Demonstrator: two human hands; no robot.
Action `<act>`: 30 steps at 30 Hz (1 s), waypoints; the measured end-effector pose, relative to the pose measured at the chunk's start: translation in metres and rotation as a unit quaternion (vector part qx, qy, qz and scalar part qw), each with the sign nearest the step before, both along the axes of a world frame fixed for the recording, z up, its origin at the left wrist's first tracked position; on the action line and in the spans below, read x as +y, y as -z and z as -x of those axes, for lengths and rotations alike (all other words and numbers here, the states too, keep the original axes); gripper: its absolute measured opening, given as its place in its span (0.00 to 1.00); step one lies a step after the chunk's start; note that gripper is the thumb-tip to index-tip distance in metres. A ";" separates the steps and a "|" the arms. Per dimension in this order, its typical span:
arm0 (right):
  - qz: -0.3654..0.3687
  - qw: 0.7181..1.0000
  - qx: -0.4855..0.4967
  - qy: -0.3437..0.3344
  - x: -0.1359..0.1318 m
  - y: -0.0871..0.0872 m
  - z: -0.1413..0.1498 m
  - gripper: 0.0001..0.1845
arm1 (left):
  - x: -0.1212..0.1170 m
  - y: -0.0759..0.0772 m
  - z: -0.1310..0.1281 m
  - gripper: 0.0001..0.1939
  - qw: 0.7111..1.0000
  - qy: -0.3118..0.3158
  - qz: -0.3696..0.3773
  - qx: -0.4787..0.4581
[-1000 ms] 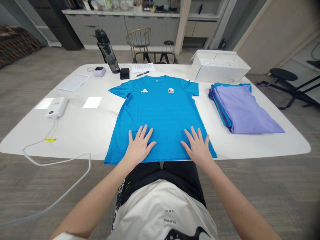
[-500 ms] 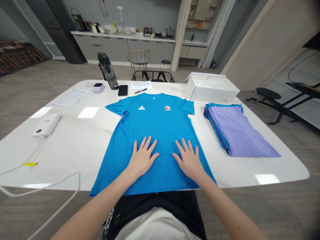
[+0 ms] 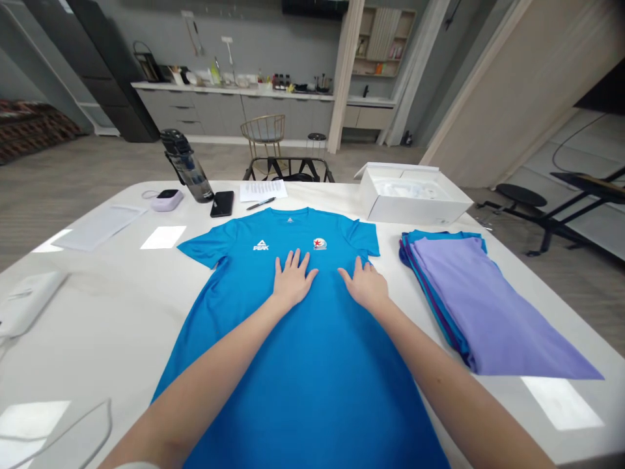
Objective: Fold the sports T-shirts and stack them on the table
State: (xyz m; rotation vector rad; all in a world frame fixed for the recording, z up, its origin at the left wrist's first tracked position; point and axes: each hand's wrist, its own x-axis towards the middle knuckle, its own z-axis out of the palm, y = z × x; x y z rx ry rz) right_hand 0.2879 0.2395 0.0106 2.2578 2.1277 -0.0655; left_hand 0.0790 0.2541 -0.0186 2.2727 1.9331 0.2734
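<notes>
A blue T-shirt (image 3: 303,352) lies spread front up on the white table, its collar at the far side and a white logo and a round badge on the chest. My left hand (image 3: 291,280) rests flat on the chest with fingers spread, just below and between the two prints. My right hand (image 3: 366,284) lies on the shirt near the sleeve on the right, thumb apart and the fingers partly foreshortened. Neither hand grips the cloth. To the right sits a pile of folded clothes (image 3: 483,293), a lilac piece on top of blue and purple ones.
An open white box (image 3: 415,202) stands behind the clothes. Along the far left are a water bottle (image 3: 188,169), a black phone (image 3: 222,204), a lilac device (image 3: 166,200), papers (image 3: 100,227) and a pen (image 3: 261,203). A white power bank (image 3: 29,303) with a cable lies at left.
Both hands have slid forward over the shirt, from its lower middle up to the chest. My view has moved closer and tilted up.
</notes>
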 end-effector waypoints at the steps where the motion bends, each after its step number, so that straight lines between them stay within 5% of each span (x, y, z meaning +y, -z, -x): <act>1: 0.003 1.000 -0.005 0.013 0.005 -0.005 -0.004 0.45 | 0.005 0.000 -0.003 0.36 1.000 0.006 -0.003 -0.001; 4: 0.029 0.999 -0.010 0.037 0.035 -0.022 -0.018 0.33 | 0.040 -0.004 -0.013 0.34 0.999 0.034 -0.008 -0.012; 7: 0.038 0.998 0.003 0.059 0.086 -0.032 -0.038 0.24 | 0.099 -0.011 -0.027 0.29 0.996 0.076 -0.019 -0.037; 14: -0.013 0.992 0.083 0.092 0.180 -0.010 -0.089 0.24 | 0.225 -0.015 -0.055 0.21 0.984 0.072 0.037 -0.157; 22: -0.014 0.987 0.089 0.135 0.189 0.007 -0.108 0.22 | 0.277 -0.002 -0.059 0.20 0.987 -0.004 0.076 -0.143; 30: 0.003 0.986 0.055 0.158 0.191 -0.002 -0.111 0.22 | 0.304 0.006 -0.060 0.13 0.971 -0.027 0.149 -0.185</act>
